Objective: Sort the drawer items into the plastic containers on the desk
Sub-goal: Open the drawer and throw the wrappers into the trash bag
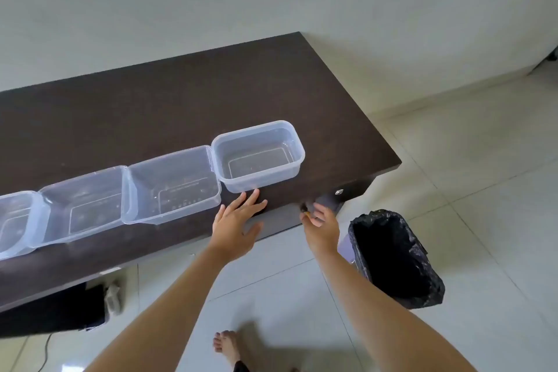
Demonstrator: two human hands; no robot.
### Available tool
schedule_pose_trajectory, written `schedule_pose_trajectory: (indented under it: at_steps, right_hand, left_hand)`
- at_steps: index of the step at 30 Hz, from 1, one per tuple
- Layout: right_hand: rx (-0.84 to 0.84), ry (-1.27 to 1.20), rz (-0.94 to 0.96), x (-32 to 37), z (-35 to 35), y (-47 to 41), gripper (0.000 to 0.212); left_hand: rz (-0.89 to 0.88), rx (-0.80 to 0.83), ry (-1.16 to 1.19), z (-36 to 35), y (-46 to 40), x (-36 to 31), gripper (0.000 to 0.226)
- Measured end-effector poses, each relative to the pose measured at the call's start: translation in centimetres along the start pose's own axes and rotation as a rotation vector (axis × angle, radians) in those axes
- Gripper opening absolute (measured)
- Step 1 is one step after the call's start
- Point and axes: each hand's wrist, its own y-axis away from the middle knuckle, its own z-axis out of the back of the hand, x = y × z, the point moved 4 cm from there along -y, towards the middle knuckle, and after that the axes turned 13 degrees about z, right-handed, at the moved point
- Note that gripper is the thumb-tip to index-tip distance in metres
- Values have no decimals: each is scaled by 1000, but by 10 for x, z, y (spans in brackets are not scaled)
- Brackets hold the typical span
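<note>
Several clear plastic containers stand in a row along the front of the dark desk [181,93]: the rightmost container [258,155], a second container [173,184], a third container [84,205], and a fourth container [15,223] cut off at the left edge. All look empty. My left hand [238,226] rests flat with fingers spread on the desk's front edge, just below the rightmost container. My right hand [321,225] is closed at the drawer front [341,199] under the desk's right corner, fingers curled on what seems to be its handle. The drawer's inside is hidden.
A bin lined with a black bag [395,260] stands on the tiled floor right of my right arm. A small round lock [338,191] sits on the drawer front. A dark object and a cable [54,311] lie under the desk at left. My bare foot [226,347] shows below.
</note>
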Motion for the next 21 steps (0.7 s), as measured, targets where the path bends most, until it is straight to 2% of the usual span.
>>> schedule_pose_trajectory:
  at_steps: [4, 7, 15, 21]
  right_hand:
    - [-166, -141, -24, -2, -8, -5, 31]
    - [-227, -216, -44, -5, -8, -3, 29]
    - [-285, -275, -88, -14, -10, -2, 29]
    - [-251, -211, -118, -24, 11, 20, 28]
  left_hand:
    - [25, -38, -13, 0, -4, 2, 44]
    - [15, -41, -20, -3, -5, 4, 43]
    - [27, -56, -15, -3, -5, 3, 43]
    - [21, -75, -34, -3, -4, 1, 43]
